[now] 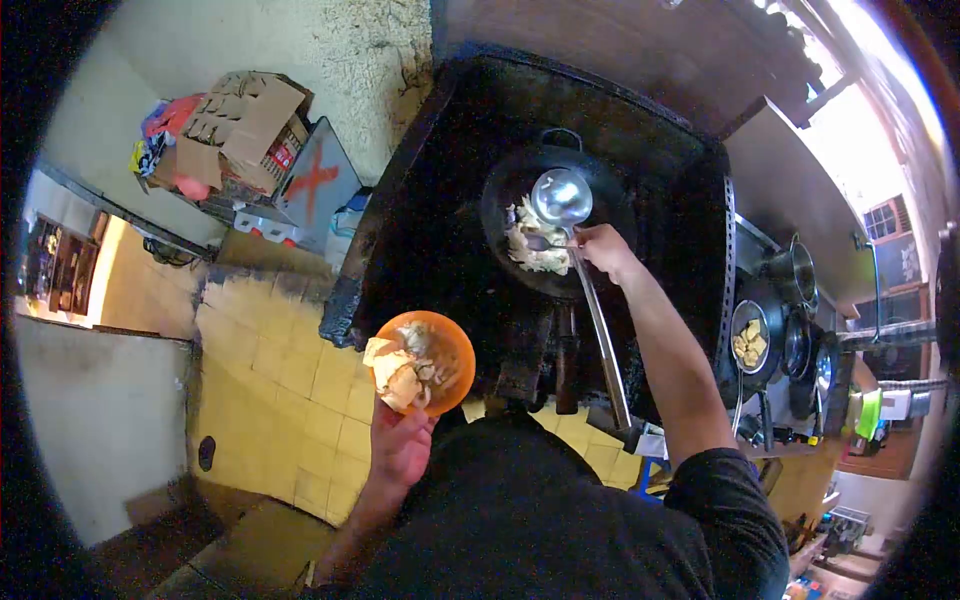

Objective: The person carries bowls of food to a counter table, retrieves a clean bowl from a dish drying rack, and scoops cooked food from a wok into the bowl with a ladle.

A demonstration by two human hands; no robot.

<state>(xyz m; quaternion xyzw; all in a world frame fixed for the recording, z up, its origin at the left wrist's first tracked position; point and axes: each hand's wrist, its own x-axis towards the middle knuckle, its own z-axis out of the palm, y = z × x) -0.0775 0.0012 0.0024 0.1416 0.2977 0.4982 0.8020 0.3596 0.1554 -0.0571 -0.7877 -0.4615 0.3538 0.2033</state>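
My left hand (pixel 402 447) is closed on the rim of an orange bowl (pixel 462 350), holding it near the stove's left front. In the bowl lie yellowish chunks (pixel 396 380) and paler, wet-looking pieces of food (pixel 428 362). Over the wok (pixel 503 180), my right hand (pixel 606 252) pinches what looks like a fork (pixel 541 243), its head among whitish food (pixel 532 258) in the wok. A shiny ladle (pixel 562 196) rests in the wok as well. Its long handle (pixel 603 350) runs beneath or beside my right hand towards me; whether the fingers also touch it I cannot tell.
The wok sits on a blackened stove (pixel 430 200). At right, a strainer with yellow pieces (pixel 750 343) lies among hanging or stacked pans (pixel 793 268). Cardboard boxes (pixel 245 125) are piled at the upper left. Yellow tiles (pixel 270 370) cover the floor.
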